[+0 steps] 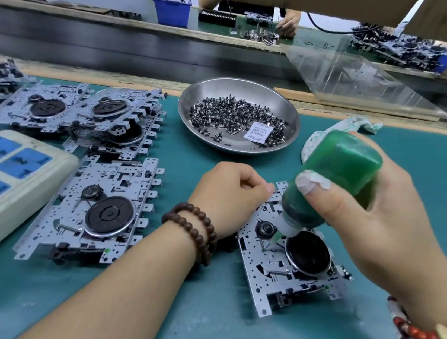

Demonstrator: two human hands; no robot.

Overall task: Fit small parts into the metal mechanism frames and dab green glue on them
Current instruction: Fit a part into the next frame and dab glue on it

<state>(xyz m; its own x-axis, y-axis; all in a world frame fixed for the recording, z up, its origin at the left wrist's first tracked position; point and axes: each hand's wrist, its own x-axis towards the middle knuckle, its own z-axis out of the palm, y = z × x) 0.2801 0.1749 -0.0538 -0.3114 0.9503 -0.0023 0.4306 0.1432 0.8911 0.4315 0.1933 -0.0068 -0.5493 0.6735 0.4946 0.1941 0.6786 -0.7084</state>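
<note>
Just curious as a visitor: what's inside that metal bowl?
The bowl holds a heap of small dark parts and a white paper packet lying on them. Whatever lies beneath the heap is covered.

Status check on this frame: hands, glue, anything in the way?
Right hand grips glue bottle, nozzle down on frame. Left hand steadies frame's top edge. Parts bowl behind; nothing in the way.
</note>
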